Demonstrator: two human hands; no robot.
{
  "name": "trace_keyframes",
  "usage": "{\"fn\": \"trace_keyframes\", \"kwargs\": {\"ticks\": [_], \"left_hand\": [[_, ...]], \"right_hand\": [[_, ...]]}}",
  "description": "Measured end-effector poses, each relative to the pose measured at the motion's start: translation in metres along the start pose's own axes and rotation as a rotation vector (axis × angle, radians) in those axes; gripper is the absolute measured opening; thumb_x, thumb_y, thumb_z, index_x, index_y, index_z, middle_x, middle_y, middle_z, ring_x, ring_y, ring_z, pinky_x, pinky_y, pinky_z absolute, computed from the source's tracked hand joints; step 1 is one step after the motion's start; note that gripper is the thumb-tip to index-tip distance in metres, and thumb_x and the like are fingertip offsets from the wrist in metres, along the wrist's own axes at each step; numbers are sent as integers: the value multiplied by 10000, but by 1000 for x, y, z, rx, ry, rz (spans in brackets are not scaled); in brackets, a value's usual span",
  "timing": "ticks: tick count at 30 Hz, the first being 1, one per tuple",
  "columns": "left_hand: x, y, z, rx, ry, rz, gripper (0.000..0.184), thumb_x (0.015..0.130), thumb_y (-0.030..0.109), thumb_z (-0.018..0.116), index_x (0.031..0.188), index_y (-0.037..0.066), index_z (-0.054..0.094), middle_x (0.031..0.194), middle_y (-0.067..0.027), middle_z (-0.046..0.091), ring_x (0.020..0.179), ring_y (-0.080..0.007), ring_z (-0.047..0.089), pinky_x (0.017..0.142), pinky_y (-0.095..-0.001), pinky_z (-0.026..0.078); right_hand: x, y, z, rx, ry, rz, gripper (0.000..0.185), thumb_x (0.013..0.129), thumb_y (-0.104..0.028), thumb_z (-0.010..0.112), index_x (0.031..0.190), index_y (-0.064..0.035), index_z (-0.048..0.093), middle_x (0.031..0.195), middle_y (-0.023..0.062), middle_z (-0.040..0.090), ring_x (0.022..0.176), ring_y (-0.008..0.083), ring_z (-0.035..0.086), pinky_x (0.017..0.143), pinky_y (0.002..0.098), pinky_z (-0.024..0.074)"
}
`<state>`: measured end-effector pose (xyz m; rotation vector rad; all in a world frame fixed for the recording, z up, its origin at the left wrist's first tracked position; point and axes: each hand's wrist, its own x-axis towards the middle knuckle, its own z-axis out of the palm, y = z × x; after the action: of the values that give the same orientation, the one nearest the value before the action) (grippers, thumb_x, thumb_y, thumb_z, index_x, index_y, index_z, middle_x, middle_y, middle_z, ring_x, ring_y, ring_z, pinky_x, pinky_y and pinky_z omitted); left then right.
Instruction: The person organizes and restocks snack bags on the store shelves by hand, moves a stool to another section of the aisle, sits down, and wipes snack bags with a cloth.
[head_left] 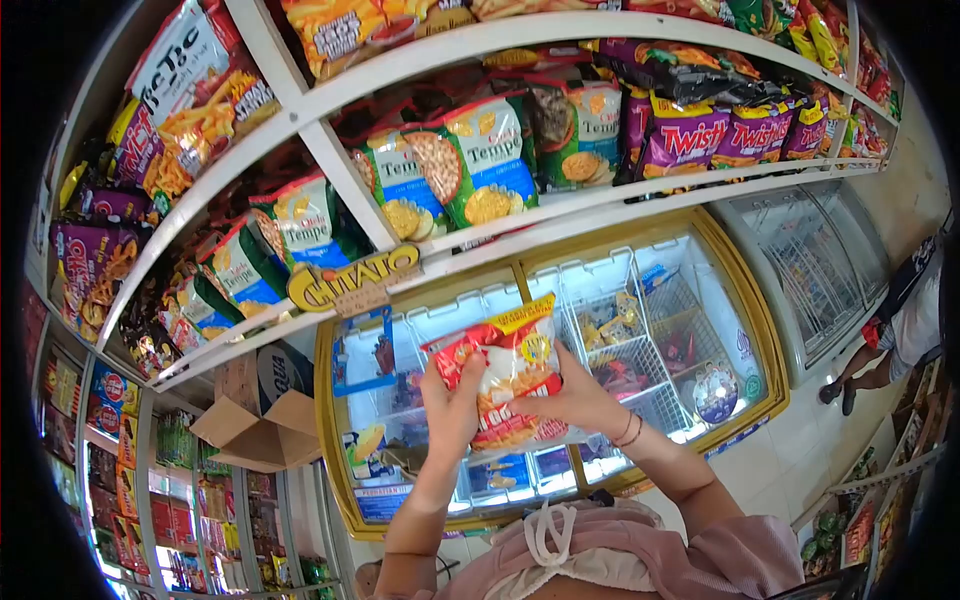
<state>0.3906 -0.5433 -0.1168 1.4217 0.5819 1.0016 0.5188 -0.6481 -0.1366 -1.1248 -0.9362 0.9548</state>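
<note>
A red and white snack bag with a yellow top strip is held up in front of me, over the chest freezer. My left hand grips its left side, thumb across the front. On the other side my right hand holds the lower right part, with the thumb on the printed front. The fingers behind the bag are hidden. Green and white Tempe chip bags stand on the shelf above.
Below the bag is a gold-rimmed chest freezer with wire baskets inside. Purple Twisty bags fill the upper right shelf. An open cardboard box sits at left. A second freezer and another person are at right.
</note>
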Motion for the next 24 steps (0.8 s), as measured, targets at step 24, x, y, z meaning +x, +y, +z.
{"fn": "trace_keyframes", "kwargs": {"ticks": [24], "left_hand": [[259,129,141,1588,-6,1432,334,758,77,569,1092,73,582,1029,-145,576,956,-282,579,818,-388,476]], "right_hand": [[-59,103,-48,828,230,484,410,885,-102,562,1249,-29,388,1132,118,573,985,213,608,831,353,541]]}}
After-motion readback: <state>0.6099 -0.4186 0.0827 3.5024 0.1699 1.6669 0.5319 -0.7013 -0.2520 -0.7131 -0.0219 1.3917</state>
